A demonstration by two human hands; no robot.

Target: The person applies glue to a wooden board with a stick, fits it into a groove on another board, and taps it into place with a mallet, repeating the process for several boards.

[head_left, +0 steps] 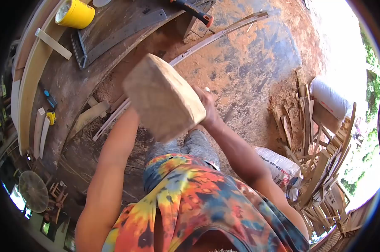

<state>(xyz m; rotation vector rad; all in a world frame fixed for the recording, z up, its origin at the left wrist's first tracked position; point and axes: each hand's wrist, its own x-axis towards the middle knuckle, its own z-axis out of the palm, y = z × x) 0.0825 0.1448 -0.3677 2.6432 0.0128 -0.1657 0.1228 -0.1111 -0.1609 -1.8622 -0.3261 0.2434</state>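
Head view looks steeply down over a workbench (68,84) at far left, where a yellow tape roll (75,13) stands near the bench's far edge and a steel square (114,35) lies flat beside it, both within reach yet well apart from the hands. Nearer, at the middle, a thick wood block (162,97) is held up close to the camera, tilted with a broad face toward the lens, likely so that its surface can be looked over. The left hand is hidden behind the block, so I cannot tell its grip; only the forearm runs up to it. The right hand (207,105) is closed around the block's right edge. At right, wood offcuts (320,168) and a white sack (278,166) rest on the dusty ground.
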